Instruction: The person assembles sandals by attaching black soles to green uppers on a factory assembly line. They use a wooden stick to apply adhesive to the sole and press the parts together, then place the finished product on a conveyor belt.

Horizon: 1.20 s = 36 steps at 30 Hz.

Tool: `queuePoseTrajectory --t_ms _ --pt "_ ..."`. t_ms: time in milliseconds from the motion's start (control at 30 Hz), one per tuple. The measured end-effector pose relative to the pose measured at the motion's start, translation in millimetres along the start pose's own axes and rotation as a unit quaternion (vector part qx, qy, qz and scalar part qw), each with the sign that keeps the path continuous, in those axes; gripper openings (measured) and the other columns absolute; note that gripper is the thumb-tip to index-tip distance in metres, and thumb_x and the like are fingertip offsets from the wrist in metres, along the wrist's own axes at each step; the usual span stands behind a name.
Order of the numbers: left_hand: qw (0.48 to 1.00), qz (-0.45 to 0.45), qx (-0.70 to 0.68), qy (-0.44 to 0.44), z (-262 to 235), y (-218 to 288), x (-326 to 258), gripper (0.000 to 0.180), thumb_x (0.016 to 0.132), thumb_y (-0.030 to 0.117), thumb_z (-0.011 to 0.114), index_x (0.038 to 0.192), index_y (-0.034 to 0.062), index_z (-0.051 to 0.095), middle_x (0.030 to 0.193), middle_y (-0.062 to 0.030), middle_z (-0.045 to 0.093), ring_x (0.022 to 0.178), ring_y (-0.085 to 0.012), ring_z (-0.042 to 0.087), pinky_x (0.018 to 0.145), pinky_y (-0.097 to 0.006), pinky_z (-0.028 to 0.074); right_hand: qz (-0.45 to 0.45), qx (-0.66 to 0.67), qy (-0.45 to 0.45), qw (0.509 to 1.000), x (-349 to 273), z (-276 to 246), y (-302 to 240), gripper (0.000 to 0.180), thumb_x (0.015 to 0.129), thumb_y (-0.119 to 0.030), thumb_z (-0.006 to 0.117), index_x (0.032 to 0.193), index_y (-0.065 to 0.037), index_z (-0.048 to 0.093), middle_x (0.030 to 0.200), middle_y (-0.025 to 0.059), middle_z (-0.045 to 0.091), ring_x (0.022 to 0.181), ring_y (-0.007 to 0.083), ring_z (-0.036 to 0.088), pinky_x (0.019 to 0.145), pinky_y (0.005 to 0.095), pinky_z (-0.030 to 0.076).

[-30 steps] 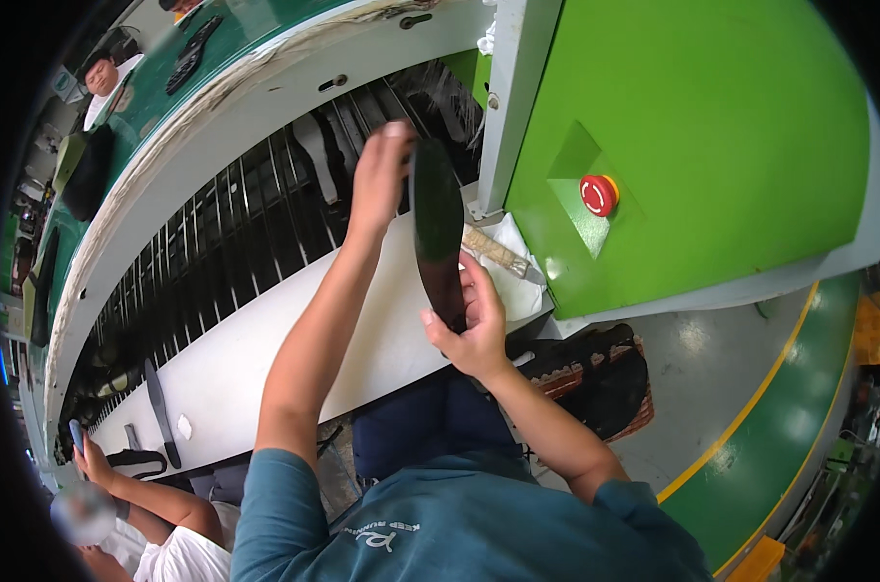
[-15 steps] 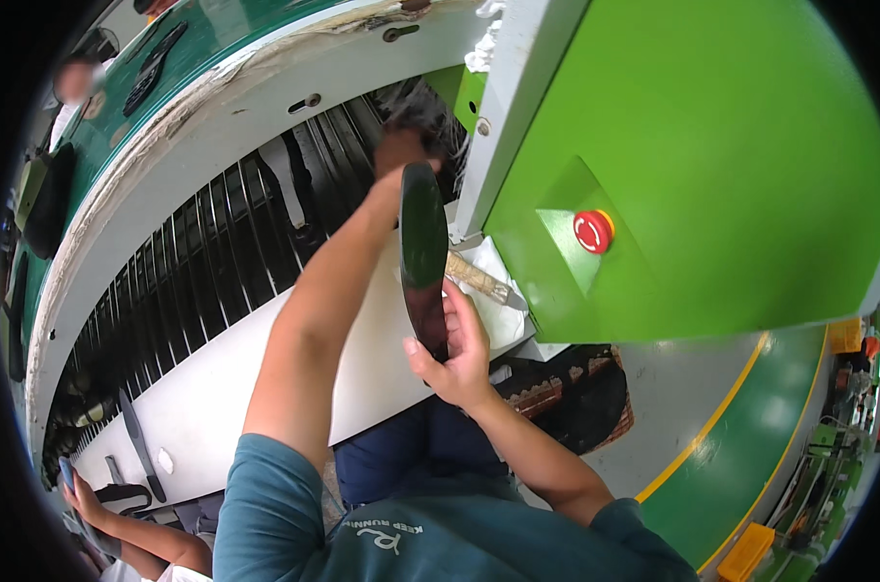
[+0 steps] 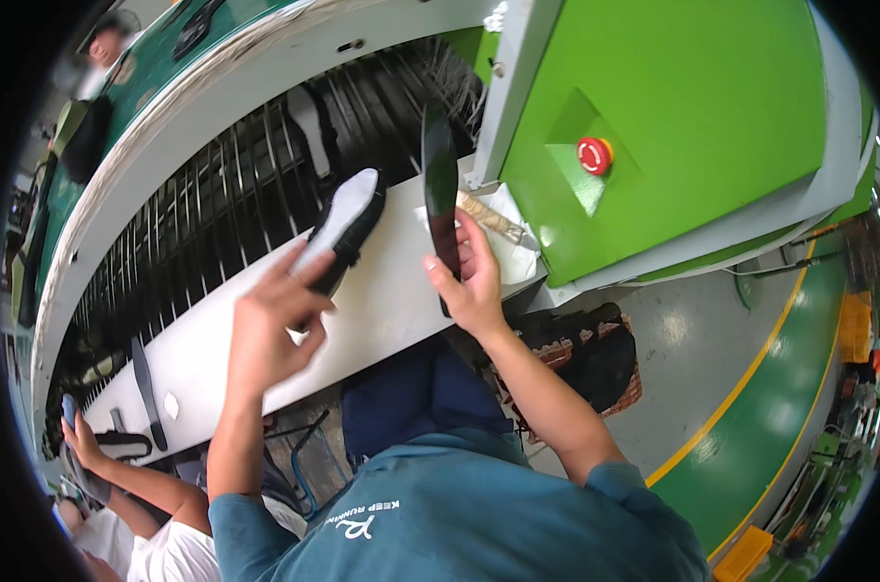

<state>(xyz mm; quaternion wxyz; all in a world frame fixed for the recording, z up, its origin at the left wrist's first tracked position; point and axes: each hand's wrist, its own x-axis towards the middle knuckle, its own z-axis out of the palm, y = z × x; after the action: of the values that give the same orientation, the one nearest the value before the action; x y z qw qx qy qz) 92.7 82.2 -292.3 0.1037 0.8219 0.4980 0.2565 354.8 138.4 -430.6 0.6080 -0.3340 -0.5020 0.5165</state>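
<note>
My right hand holds a dark, glossy, sole-shaped piece, likely a shoe sole, upright, with the thumb on one side and fingers on the other. My left hand, partly blurred, has its fingers spread, and its fingertips overlap the near end of a black shoe upper. This upper lies tilted at the bench edge by the rollers, its pale underside turned up. Whether the fingertips press on it is hard to see. Beside my right hand, a tool with a tan wrapped handle and metal tip rests on white paper.
A white bench runs along dark conveyor rollers holding another upper. At right stands a green machine panel with a red stop button. A co-worker's hand and a dark sole are at far left.
My left hand has come back from the far rollers toward me and its fingers are now spread. The black upper now shows at the bench edge. My right hand still holds the sole.
</note>
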Motion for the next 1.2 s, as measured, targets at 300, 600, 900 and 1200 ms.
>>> queuePoseTrajectory --t_ms 300,600,900,1200 --pt "0.965 -0.248 -0.088 0.000 58.5 -12.9 22.1 0.087 0.077 0.047 0.091 0.144 0.0026 0.059 0.134 -0.0275 0.069 0.112 -0.0415 0.073 0.097 -0.046 0.057 0.036 -0.009 -0.033 0.999 -2.5 -3.4 -9.4 0.062 0.105 -0.019 0.066 0.158 0.004 0.044 0.109 0.0044 0.062 0.079 0.0072 0.060 0.066 0.0235 0.050" --pt "0.896 -0.131 -0.374 0.202 62.3 -8.1 20.3 0.067 0.086 0.024 0.086 0.140 -0.0047 0.059 0.122 -0.0158 0.072 0.115 -0.0221 0.068 0.103 -0.035 0.052 0.025 -0.028 -0.057 0.998 -1.9 -8.4 -3.3 0.036 0.108 -0.026 0.053 0.128 0.003 0.059 0.100 0.0091 0.066 0.079 0.0148 0.064 0.075 0.0327 0.054" --pt "0.859 -0.035 -0.408 0.308 35.2 33.9 -11.3 0.058 0.089 0.017 0.086 0.136 -0.0028 0.059 0.121 -0.0101 0.070 0.108 -0.0153 0.067 0.098 -0.031 0.052 0.041 0.000 -0.079 0.996 -1.9 -0.4 -12.9 0.041 0.107 -0.020 0.052 0.141 0.003 0.049 0.113 0.0162 0.072 0.087 0.0178 0.068 0.081 0.0356 0.057" --pt "0.820 -0.048 -0.487 0.297 8.2 55.3 -10.1 0.049 0.100 0.031 0.066 0.132 -0.0036 0.055 0.120 -0.0281 0.072 0.107 -0.0313 0.074 0.095 -0.045 0.061 0.089 0.072 -0.046 0.992 -22.5 25.6 -65.8 0.027 0.110 -0.017 0.055 0.130 0.001 0.057 0.109 0.0187 0.076 0.083 0.0199 0.073 0.077 0.0346 0.060"
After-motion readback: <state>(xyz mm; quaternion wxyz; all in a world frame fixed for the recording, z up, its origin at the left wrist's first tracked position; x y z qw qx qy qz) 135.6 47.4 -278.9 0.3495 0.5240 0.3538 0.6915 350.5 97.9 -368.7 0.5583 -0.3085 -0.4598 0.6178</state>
